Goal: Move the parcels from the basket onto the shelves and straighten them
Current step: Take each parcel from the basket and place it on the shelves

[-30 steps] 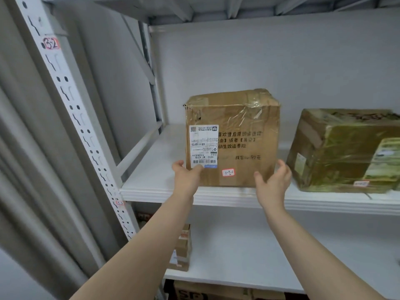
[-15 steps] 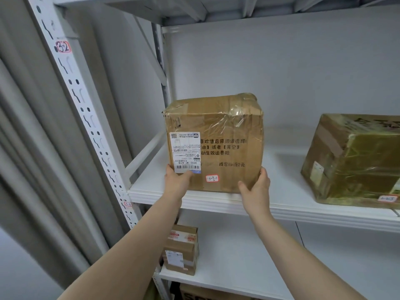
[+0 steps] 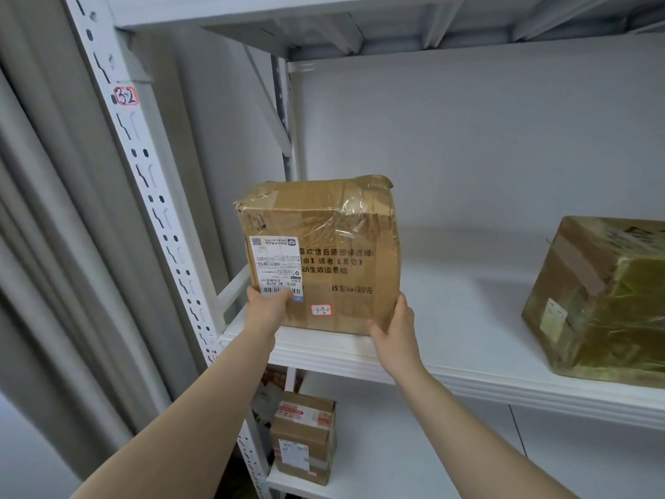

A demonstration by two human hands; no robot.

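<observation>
A brown cardboard parcel (image 3: 324, 253), taped and bearing a white shipping label, stands upright at the left end of the white shelf (image 3: 449, 376). My left hand (image 3: 268, 309) holds its lower left corner, thumb lying across the label. The lower right corner is held by my right hand (image 3: 394, 329), thumb on the front face and fingers round the side. The basket is out of view.
A larger parcel wrapped in yellowish tape (image 3: 604, 300) lies at the right of the same shelf. A small taped box (image 3: 304, 437) stands on the shelf below. The perforated white upright (image 3: 151, 196) and a grey curtain (image 3: 43, 246) are to the left.
The parcel has slid left along the shelf toward the upright, away from the larger parcel. Both hands went from touching its lower corners to holding them.
</observation>
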